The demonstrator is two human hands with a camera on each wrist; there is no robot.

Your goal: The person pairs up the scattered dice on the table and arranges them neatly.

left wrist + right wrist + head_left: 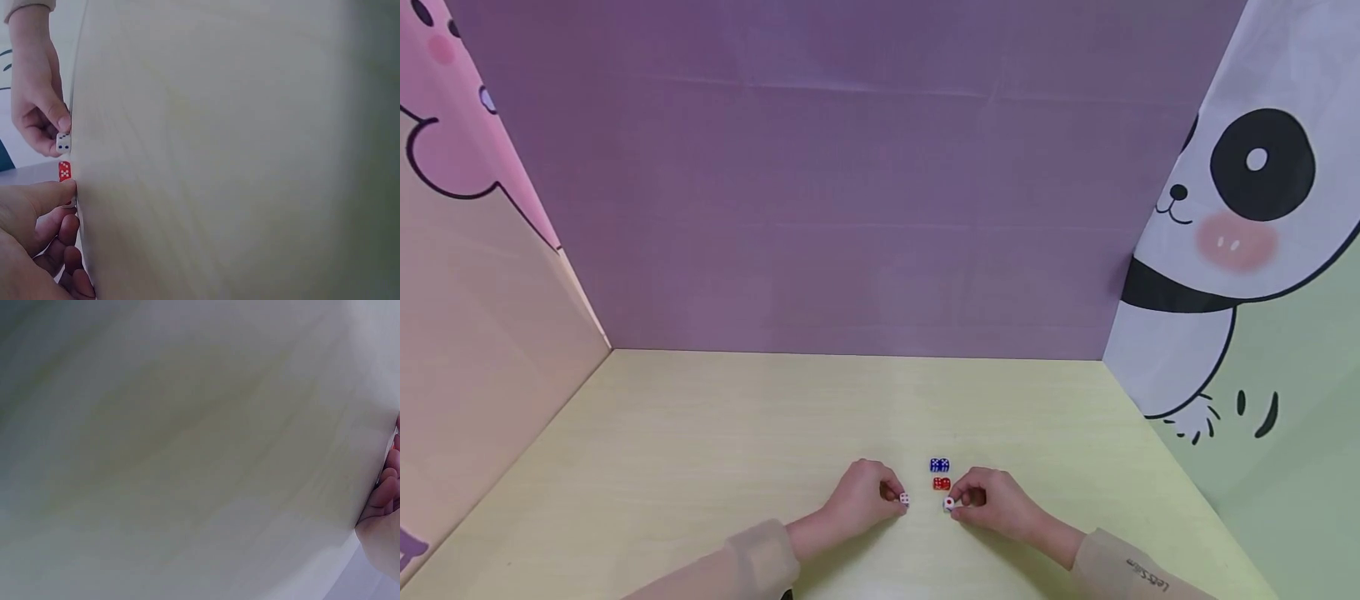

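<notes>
My left hand (pixel 867 500) pinches a white die (pixel 904 499) between thumb and forefinger, low over the table. Facing it from the right, my right hand (pixel 997 503) pinches another white die (pixel 949 503), whose top face carries one large red dot. Just beyond that die lies a pair of red dice (pixel 942 483) side by side, and behind them a pair of blue dice (pixel 939 465) with white pips. In the left wrist view the die (pixel 63 143) in my right hand shows dark pips; the left hand's die is mostly covered by its fingers.
The pale wooden table (pixel 715 433) meets a purple back panel (pixel 850 208). A pink panel (pixel 482 333) closes the left side, and a green panel with a panda print (pixel 1300 350) closes the right.
</notes>
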